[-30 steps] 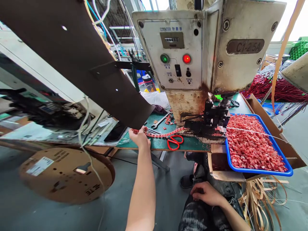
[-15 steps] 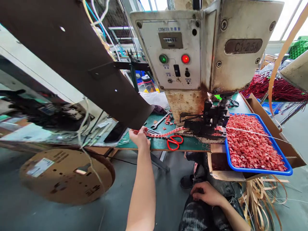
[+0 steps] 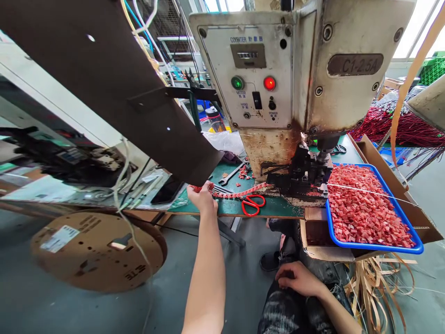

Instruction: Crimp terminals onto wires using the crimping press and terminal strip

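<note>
Grey floor (image 3: 239,287) under a green-topped workbench (image 3: 278,211), bright window (image 3: 426,35) at upper right.

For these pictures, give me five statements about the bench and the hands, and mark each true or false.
1. The left hand holds the pink-red strip. True.
2. The right hand grips the red scissors handles. False: it holds nothing and rests on a dark-trousered leg.
3. The blue tray contains many small pink-red pieces. True.
4. On the control panel, the red light sits left of the green light. False: it sits right of it.
5. A wrench lies on the green bench top. True.
</note>
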Tool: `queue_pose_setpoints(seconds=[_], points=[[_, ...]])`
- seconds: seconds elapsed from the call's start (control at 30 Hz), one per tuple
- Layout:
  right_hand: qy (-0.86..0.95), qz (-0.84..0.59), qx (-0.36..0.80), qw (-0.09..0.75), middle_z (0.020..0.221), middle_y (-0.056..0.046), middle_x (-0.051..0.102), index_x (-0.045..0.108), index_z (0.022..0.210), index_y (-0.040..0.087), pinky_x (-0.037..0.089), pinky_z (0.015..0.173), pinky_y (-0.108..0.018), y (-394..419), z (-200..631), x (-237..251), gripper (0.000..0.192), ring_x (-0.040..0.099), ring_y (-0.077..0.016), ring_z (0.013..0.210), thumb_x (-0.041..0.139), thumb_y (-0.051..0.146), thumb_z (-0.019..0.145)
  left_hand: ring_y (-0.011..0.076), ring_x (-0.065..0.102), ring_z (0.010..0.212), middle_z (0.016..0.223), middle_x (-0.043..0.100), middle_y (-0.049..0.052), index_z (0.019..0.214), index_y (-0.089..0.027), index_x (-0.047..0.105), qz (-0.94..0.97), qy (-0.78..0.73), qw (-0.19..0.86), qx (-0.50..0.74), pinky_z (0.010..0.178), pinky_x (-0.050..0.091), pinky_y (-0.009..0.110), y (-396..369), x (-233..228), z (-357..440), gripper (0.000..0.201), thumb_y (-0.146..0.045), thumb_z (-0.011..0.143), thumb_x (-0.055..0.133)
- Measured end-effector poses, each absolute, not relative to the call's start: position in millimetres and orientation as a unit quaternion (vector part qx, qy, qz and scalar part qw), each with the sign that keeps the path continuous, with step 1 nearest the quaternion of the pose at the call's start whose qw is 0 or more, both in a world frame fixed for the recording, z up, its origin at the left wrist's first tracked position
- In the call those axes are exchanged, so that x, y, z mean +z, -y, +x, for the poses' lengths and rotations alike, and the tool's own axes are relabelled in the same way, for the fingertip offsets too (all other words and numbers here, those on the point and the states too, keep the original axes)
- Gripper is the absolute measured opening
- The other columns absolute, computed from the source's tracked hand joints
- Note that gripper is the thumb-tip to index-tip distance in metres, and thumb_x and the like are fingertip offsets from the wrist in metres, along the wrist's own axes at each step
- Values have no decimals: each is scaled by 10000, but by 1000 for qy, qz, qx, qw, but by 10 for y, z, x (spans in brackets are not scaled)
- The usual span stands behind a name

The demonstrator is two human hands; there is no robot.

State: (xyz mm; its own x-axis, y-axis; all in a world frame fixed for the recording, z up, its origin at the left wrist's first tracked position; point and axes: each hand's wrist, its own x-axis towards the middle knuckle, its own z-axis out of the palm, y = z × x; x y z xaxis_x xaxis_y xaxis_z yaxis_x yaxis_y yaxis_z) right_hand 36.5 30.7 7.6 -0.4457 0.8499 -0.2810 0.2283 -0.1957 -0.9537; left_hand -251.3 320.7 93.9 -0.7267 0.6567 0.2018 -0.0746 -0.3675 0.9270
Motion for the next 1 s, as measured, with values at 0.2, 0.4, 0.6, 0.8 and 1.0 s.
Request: queue_pose_setpoints(seconds=[0.2,0.4,0.6,0.8,1.0], points=[[583,-462,620,249,792,-21,763,782,952,182,504,713,-256,-310,363,70,212,689,-174,745,619,176,817,110,574,655,789,552,-48,869,-230,441,298,-516,230,770,677,538,270,-3208,939,-2519,303,-185,668,662],[581,-463,622,245,775,-23,756,778,947,179,507,716,-262,-309,360,72,196,688,-178,734,627,190,823,111,565,661,792,534,-41,852,-229,432,295,-510,234,773,690,534,280,-3191,950,-2510,319,-186,633,661],[585,-464,617,249,830,-25,773,786,957,195,524,787,-288,-303,370,99,210,703,-197,814,622,206,826,123,571,666,811,539,-37,866,-235,424,302,-521,229,765,699,536,298,-3199,939,-2514,319,-195,649,653],[589,-468,611,246,812,-27,772,794,964,193,511,728,-267,-309,366,84,226,688,-186,778,621,198,819,121,574,672,796,534,-43,882,-231,433,302,-520,227,766,708,536,294,-3216,929,-2530,316,-214,677,673],[588,-472,608,247,789,-29,763,791,953,177,477,696,-251,-307,361,77,207,663,-173,747,633,194,820,112,574,675,800,558,-42,871,-225,440,295,-510,238,772,716,537,274,-3204,930,-2526,311,-161,671,669]])
